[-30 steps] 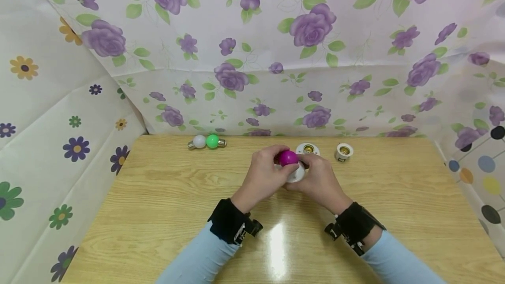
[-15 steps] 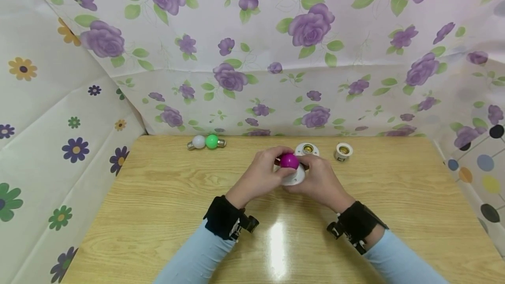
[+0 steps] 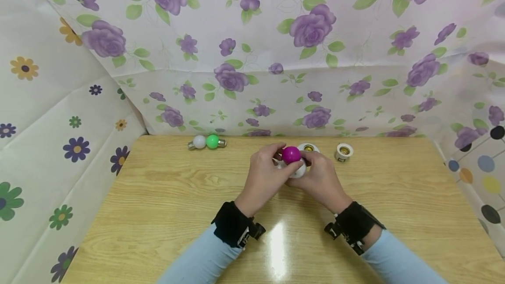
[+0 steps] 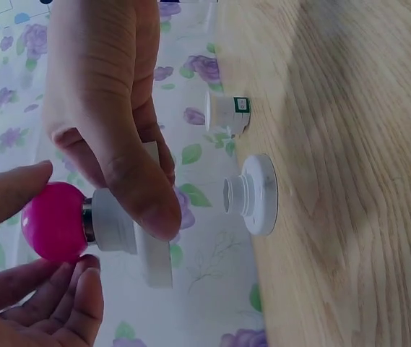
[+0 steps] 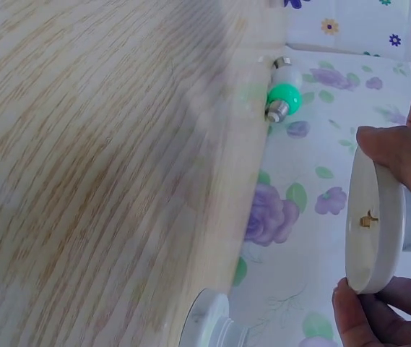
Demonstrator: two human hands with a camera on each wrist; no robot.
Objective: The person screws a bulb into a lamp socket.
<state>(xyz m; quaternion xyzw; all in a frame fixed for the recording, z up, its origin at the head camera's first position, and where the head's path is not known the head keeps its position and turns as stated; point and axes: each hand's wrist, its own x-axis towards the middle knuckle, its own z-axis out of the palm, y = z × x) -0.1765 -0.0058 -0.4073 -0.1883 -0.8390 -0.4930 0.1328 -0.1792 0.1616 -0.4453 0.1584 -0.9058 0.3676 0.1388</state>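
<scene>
Above the table's far half, my left hand (image 3: 266, 170) pinches a magenta light bulb (image 3: 291, 154) between thumb and fingers. The metal screw base of the bulb (image 4: 55, 223) sits in the mouth of a white lamp holder (image 4: 115, 220), with a band of metal showing. My right hand (image 3: 321, 181) grips that holder by its round flange. In the right wrist view, the underside of the flange (image 5: 375, 224) faces the table and a small brass part shows inside. In the head view, fingers cover part of the holder.
Behind the hands a second round white lamp holder (image 3: 309, 147) stands on the wooden table (image 3: 165, 214). A taller white holder (image 3: 344, 152) is to its right. A white bulb (image 3: 199, 141) and a green bulb (image 3: 213, 141) lie at the back left. Flowered cloth (image 3: 252, 82) hangs behind.
Both hands dip slightly toward the person, then rise back with the bulb and holder. My left hand has shifted a little on the bulb, more of which shows now. The grips continue.
</scene>
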